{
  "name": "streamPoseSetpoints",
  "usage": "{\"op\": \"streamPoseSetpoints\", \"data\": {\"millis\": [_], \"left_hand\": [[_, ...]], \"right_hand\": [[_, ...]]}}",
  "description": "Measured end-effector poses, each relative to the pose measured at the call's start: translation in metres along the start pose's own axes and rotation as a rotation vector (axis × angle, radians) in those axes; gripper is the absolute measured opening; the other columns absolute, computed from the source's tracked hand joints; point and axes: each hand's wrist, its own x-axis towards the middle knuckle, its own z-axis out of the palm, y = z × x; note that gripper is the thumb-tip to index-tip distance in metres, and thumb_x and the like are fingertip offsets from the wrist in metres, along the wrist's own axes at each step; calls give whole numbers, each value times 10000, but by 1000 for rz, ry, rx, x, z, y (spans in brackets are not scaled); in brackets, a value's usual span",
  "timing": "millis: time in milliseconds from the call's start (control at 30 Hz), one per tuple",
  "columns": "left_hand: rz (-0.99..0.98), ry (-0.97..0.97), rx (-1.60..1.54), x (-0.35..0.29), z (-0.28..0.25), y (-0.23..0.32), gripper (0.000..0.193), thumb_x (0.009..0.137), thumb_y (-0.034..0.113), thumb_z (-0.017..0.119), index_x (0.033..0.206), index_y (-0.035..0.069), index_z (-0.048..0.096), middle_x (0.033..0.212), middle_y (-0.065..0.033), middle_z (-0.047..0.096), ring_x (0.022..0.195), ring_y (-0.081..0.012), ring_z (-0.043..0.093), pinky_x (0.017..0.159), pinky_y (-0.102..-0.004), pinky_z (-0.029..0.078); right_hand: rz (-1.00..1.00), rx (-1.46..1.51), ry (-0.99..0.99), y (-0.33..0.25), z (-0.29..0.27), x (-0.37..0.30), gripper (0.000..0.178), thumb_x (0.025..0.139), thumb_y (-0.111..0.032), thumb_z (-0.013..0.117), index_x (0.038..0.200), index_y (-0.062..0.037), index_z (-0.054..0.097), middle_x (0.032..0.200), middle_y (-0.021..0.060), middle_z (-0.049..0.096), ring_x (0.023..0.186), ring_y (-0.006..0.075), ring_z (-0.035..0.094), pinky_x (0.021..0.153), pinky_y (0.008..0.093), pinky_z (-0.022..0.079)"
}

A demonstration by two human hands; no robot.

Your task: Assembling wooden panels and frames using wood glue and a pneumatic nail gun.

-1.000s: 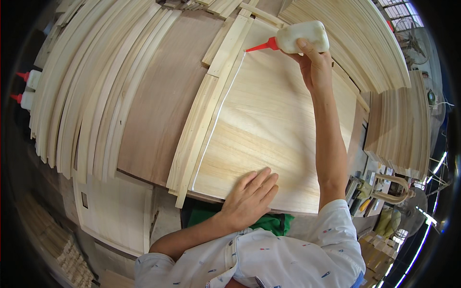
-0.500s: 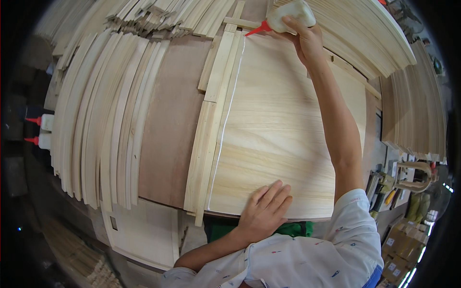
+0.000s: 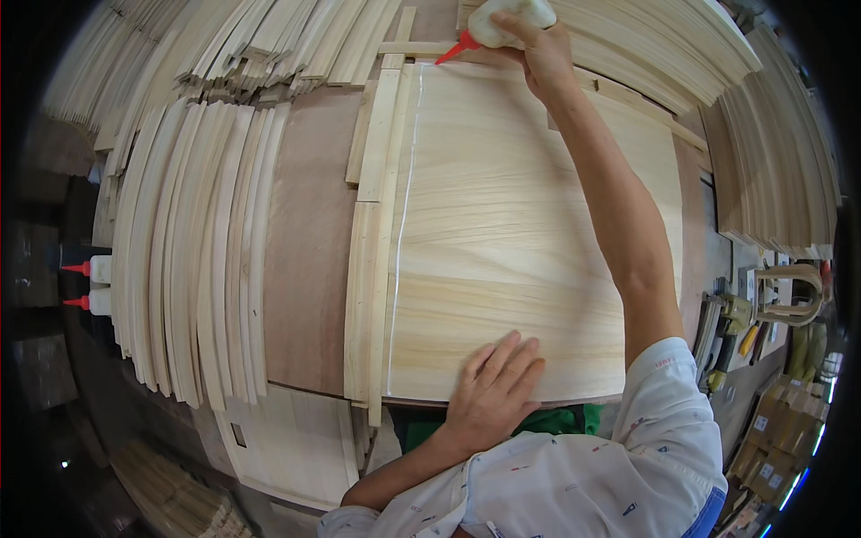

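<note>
My right hand (image 3: 544, 56) grips a white glue bottle (image 3: 489, 29) with a red nozzle at the far side of a pale wooden panel (image 3: 511, 215). The nozzle tip points down at the panel's far left corner. A thin white line of glue (image 3: 405, 224) runs down the panel's left side, from that corner to the near edge. My left hand (image 3: 493, 386) lies flat on the panel's near edge, fingers stretched out and holding nothing. Wooden strips (image 3: 365, 260) border the panel on the left, and another strip (image 3: 413, 48) crosses beyond its far edge.
Rows of loose wooden slats (image 3: 193, 251) lie to the left, with more slats (image 3: 296, 40) piled behind them. Two more glue bottles (image 3: 100, 301) stand at the far left. Stacked boards (image 3: 637, 45) rise at the far right; cardboard boxes (image 3: 776, 439) sit lower right.
My right hand and the bottle have shifted slightly right along the panel's far edge, with a short stretch of glue now beside the corner. The whole view has turned a little; my left hand stays put.
</note>
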Motion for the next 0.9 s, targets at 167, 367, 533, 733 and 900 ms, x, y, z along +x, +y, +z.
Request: {"op": "streamPoseSetpoints", "data": {"millis": [167,367,533,733,900], "left_hand": [[-5,-19,18,1,-1,2,563,723,336,763,1210,96,612,1394,-99,494,1325,-296,413,1052,-456,315],[-11,-20,29,4,0,5,555,696,329,788,1174,92,637,1370,-98,522,1311,-303,435,1049,-455,314],[-24,-9,71,5,0,7,550,694,341,794,1156,82,646,1352,-105,540,1305,-313,439,1049,-466,310],[-35,-46,86,7,0,9,542,686,343,803,1127,62,657,1339,-110,545,1304,-320,428,1050,-476,307],[-31,-64,104,7,1,13,544,681,338,810,1122,58,657,1343,-115,538,1312,-334,415,1052,-486,300]], "right_hand": [[-8,-62,60,-15,-28,-6,568,796,-12,666,1326,-12,462,1126,121,618,985,238,645,793,383,582],[-12,-105,145,-34,-76,-14,545,794,-30,674,1306,-39,489,1099,95,636,981,222,643,782,389,575],[-36,-121,182,-45,-121,-17,490,791,-25,674,1257,-44,523,1078,94,644,962,218,647,765,383,577],[-79,-154,246,-69,-178,-29,464,784,-12,681,1226,-39,539,1032,87,651,923,215,658,733,367,585],[-79,-201,310,-84,-233,-35,455,768,-3,697,1200,-23,559,1035,84,652,943,208,652,769,352,577]]}}
